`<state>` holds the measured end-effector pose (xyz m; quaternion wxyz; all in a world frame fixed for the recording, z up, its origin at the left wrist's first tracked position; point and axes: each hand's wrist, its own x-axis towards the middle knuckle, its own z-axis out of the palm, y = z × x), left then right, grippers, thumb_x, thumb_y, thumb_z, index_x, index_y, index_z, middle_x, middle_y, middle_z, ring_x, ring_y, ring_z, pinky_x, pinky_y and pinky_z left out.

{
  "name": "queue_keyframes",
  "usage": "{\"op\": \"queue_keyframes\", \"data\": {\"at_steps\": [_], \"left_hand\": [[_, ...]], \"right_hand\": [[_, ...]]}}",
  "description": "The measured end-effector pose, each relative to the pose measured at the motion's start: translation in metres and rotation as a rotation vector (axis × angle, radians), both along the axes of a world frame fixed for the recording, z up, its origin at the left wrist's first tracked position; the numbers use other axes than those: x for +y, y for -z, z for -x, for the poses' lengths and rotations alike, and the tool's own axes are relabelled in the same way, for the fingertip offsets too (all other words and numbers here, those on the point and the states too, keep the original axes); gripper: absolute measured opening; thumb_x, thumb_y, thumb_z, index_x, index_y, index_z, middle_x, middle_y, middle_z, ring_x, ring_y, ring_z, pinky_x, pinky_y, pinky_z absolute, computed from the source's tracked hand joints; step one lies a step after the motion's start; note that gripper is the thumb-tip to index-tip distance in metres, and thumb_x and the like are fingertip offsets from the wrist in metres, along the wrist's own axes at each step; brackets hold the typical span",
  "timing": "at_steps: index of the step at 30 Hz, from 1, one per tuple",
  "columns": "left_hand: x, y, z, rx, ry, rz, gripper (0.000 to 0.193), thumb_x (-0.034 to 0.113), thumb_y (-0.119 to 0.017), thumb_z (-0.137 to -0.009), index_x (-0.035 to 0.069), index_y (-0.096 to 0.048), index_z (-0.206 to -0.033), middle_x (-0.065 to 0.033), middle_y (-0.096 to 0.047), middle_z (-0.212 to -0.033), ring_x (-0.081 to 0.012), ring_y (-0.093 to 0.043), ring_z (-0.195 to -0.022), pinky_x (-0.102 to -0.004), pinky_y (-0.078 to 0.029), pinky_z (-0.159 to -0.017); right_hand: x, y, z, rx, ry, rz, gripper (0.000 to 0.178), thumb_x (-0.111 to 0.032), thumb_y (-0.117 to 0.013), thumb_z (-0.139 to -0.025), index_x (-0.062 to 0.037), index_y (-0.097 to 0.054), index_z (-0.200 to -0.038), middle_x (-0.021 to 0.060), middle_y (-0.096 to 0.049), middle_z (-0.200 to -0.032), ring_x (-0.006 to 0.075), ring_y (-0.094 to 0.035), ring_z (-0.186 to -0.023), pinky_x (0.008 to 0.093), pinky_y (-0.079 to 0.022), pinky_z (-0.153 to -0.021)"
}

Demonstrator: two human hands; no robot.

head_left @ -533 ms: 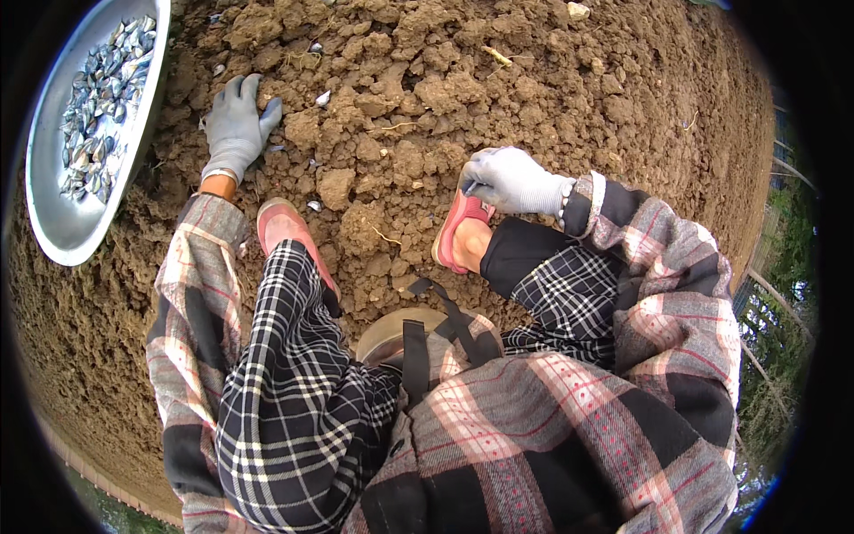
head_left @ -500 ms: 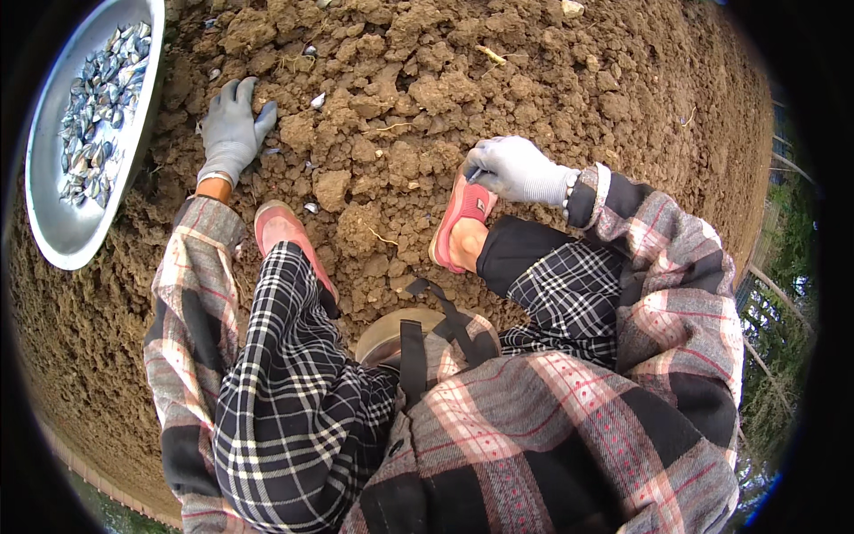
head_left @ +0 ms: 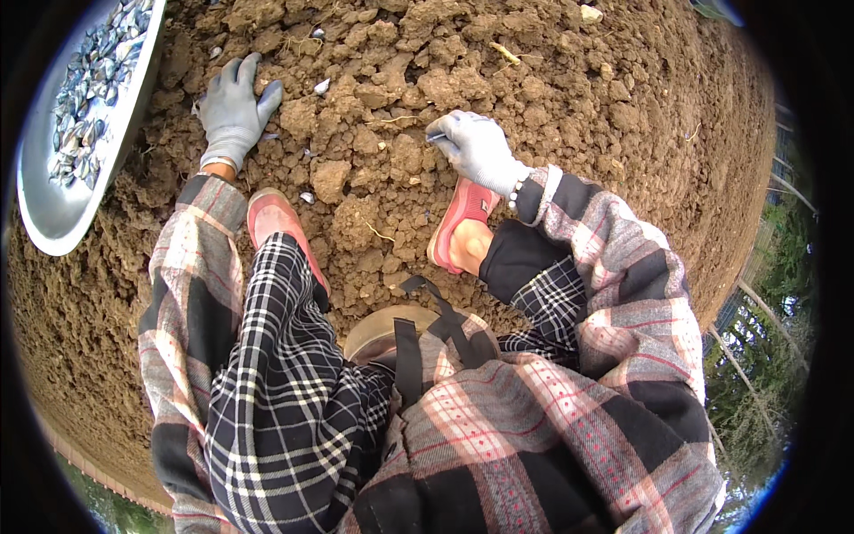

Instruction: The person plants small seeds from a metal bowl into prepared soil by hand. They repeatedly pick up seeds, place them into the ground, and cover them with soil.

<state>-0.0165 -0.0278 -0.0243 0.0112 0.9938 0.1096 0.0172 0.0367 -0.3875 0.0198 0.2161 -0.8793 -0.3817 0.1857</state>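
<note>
My left hand (head_left: 235,109), in a grey work glove, lies palm down on the brown clumpy soil with its fingers spread. My right hand (head_left: 476,149), gloved in pale grey, is over the soil just beyond my right shoe. Its thumb and fingers pinch a garlic clove (head_left: 434,137), of which only a small bluish edge shows. Left of my left hand stands a shallow metal basin (head_left: 55,218) with many purple-and-white garlic cloves (head_left: 89,111) in it. A few pale cloves lie on the soil, one a little right of my left hand (head_left: 322,86) and another by my left shoe (head_left: 307,197).
My pink shoes (head_left: 283,222) stand apart on the loose soil (head_left: 374,178). Under me is a round seat (head_left: 382,331) with black straps. Yellowish root bits (head_left: 505,53) lie farther out. Trees and poles (head_left: 756,356) edge the field on the right.
My right hand has moved left and farther out, from above my right shoe to over the soil, with the clove between its fingers. The left hand stays on the soil as the view shifts slightly.
</note>
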Motion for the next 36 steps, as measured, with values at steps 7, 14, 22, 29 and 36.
{"op": "queue_keyframes", "data": {"at_steps": [7,14,22,29,36], "left_hand": [[0.003,0.014,0.002,-0.142,0.045,0.039,0.056,0.056,-0.059,-0.084,0.022,-0.053,-0.128,-0.0078,-0.057,-0.124,-0.0307,-0.058,-0.109,-0.0455,-0.051,-0.085],[0.004,0.017,0.004,-0.133,0.024,0.026,0.058,0.058,-0.059,-0.084,0.022,-0.053,-0.129,-0.0053,-0.056,-0.126,-0.0296,-0.057,-0.111,-0.0437,-0.05,-0.087],[-0.003,0.016,0.0,-0.152,0.023,0.052,0.057,0.056,-0.059,-0.084,0.022,-0.054,-0.129,-0.0057,-0.057,-0.126,-0.0296,-0.058,-0.111,-0.0436,-0.05,-0.086],[0.006,0.023,0.003,-0.22,0.031,-0.009,0.058,0.062,-0.057,-0.083,0.022,-0.056,-0.125,-0.0058,-0.059,-0.123,-0.029,-0.06,-0.108,-0.0455,-0.052,-0.082],[0.029,0.014,0.025,-0.144,-0.024,-0.037,0.057,0.059,-0.058,-0.084,0.023,-0.054,-0.128,-0.0064,-0.057,-0.127,-0.0297,-0.057,-0.112,-0.0459,-0.05,-0.088]], "right_hand": [[0.01,0.035,0.016,-0.025,0.009,-0.017,0.009,-0.015,-0.065,-0.081,-0.0138,-0.065,-0.09,0.0089,-0.062,-0.082,0.0307,-0.062,-0.079,0.0414,-0.05,-0.07],[-0.007,-0.001,0.001,0.196,-0.313,0.072,0.011,-0.014,-0.067,-0.078,-0.0131,-0.063,-0.088,0.0063,-0.062,-0.086,0.0287,-0.062,-0.088,0.0402,-0.049,-0.077],[-0.013,-0.033,0.073,-0.125,-0.521,0.276,0.019,-0.012,-0.061,-0.072,-0.0102,-0.06,-0.091,0.0069,-0.059,-0.084,0.024,-0.06,-0.082,0.0356,-0.047,-0.072],[-0.002,0.005,0.171,0.157,-0.275,0.425,0.018,-0.01,-0.059,-0.073,-0.0064,-0.059,-0.09,0.0113,-0.062,-0.087,0.0293,-0.06,-0.09,0.0404,-0.047,-0.078],[-0.006,0.009,0.2,0.248,-0.362,0.445,0.018,-0.012,-0.061,-0.072,-0.0079,-0.058,-0.09,0.0112,-0.061,-0.088,0.0303,-0.06,-0.088,0.0411,-0.048,-0.076]]}}
